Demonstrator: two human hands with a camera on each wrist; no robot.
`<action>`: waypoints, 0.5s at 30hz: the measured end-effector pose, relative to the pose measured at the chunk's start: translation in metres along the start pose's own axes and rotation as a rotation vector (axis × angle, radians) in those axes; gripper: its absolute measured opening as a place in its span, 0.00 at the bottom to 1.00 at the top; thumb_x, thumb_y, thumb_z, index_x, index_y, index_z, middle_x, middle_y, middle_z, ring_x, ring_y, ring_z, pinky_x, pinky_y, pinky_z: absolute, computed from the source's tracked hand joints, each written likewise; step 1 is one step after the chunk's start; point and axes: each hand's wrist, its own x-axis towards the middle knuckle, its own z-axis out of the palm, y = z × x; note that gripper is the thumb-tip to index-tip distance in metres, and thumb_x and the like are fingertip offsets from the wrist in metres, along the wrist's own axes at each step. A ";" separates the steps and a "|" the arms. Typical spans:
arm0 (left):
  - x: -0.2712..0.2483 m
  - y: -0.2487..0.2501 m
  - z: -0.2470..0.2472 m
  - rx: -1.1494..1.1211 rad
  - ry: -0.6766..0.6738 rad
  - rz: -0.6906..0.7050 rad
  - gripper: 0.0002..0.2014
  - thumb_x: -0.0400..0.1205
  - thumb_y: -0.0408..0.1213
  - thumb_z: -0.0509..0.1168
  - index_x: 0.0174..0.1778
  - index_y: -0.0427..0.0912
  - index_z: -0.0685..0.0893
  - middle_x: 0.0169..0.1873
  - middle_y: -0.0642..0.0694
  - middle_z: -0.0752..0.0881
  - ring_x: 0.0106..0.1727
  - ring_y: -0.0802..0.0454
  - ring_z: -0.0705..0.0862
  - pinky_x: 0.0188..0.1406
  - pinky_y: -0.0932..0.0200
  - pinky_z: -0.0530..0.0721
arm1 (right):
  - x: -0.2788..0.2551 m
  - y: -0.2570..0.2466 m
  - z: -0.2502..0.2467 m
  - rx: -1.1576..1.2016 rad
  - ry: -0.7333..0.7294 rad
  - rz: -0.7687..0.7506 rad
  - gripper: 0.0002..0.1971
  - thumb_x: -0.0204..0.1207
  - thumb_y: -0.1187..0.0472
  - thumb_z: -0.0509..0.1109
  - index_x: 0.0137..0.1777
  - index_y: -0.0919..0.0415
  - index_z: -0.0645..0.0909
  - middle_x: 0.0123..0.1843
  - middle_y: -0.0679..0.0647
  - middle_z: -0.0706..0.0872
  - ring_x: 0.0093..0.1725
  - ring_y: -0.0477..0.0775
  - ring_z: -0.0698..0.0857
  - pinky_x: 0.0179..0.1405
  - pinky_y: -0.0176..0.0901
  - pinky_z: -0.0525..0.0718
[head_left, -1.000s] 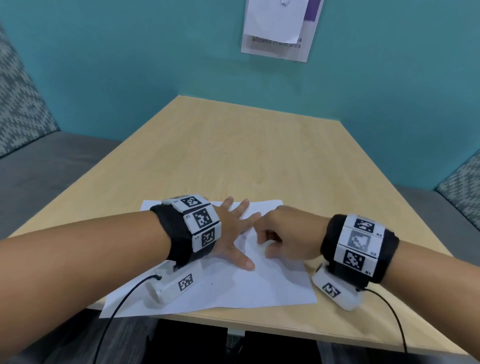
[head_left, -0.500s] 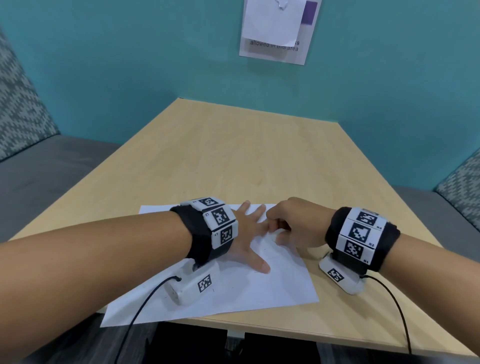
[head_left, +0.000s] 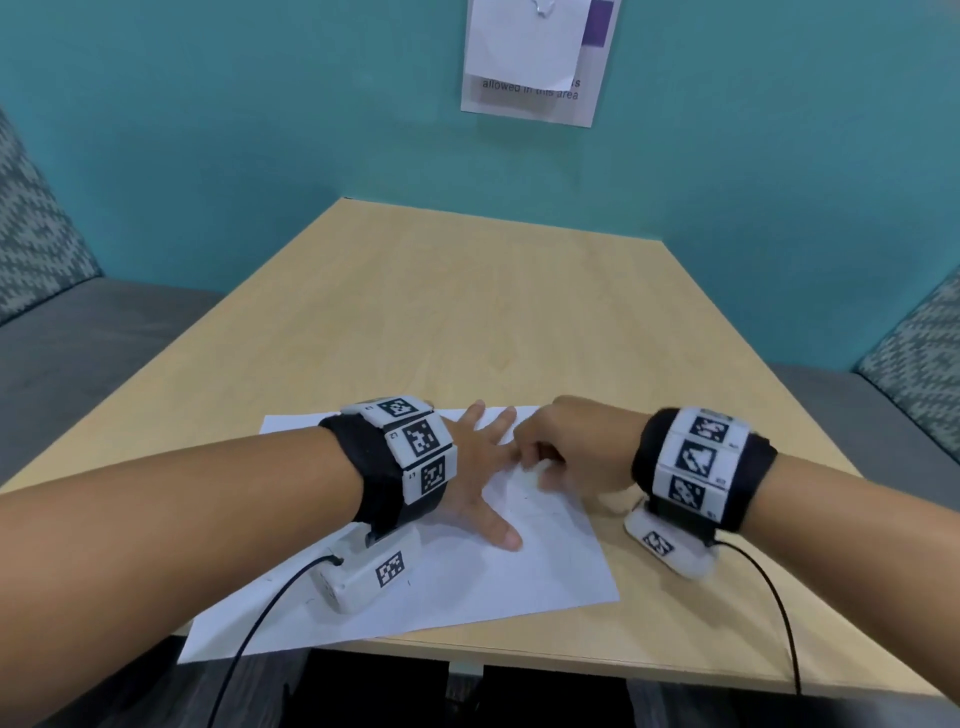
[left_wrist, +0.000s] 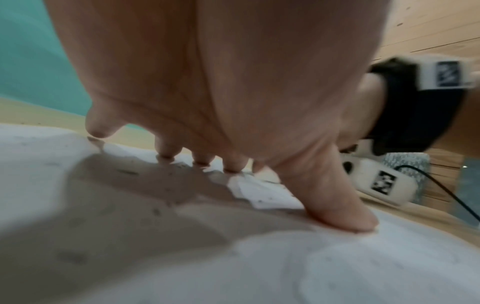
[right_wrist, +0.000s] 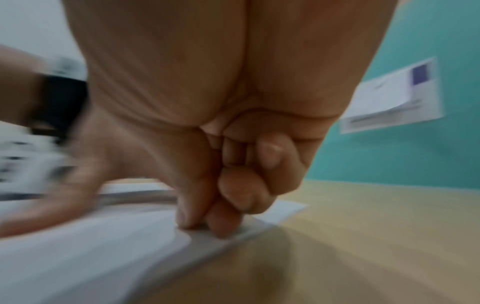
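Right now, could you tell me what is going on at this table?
A person is working on a sheet of paper that lies near the front edge of a wooden table. The left hand lies flat on it with fingers spread, pressing it down. The right hand is curled, with thumb and forefinger together at the sheet's right edge near the far corner, apparently pinching it. The sheet looks mostly flat.

From the head view, the right hand (head_left: 576, 449) hides its fingertips on the paper (head_left: 545, 571).
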 end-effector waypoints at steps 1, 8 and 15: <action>0.000 -0.001 0.000 0.010 -0.003 -0.006 0.53 0.73 0.74 0.63 0.86 0.63 0.37 0.86 0.51 0.31 0.86 0.38 0.32 0.77 0.22 0.44 | 0.002 0.006 -0.005 -0.013 0.033 0.030 0.05 0.73 0.64 0.70 0.44 0.53 0.79 0.33 0.40 0.74 0.33 0.45 0.74 0.38 0.39 0.71; 0.000 0.000 -0.002 0.018 -0.013 -0.008 0.51 0.74 0.73 0.63 0.87 0.62 0.43 0.86 0.50 0.30 0.86 0.38 0.31 0.78 0.24 0.44 | -0.003 -0.005 0.004 0.028 -0.062 -0.019 0.06 0.72 0.62 0.71 0.45 0.52 0.78 0.34 0.40 0.76 0.35 0.47 0.76 0.37 0.38 0.72; 0.002 -0.002 -0.001 0.003 -0.004 -0.006 0.53 0.73 0.74 0.64 0.85 0.66 0.37 0.86 0.49 0.31 0.86 0.37 0.32 0.77 0.23 0.46 | -0.005 -0.008 0.008 0.043 -0.083 -0.050 0.09 0.72 0.63 0.71 0.42 0.49 0.74 0.33 0.41 0.77 0.32 0.42 0.75 0.35 0.37 0.72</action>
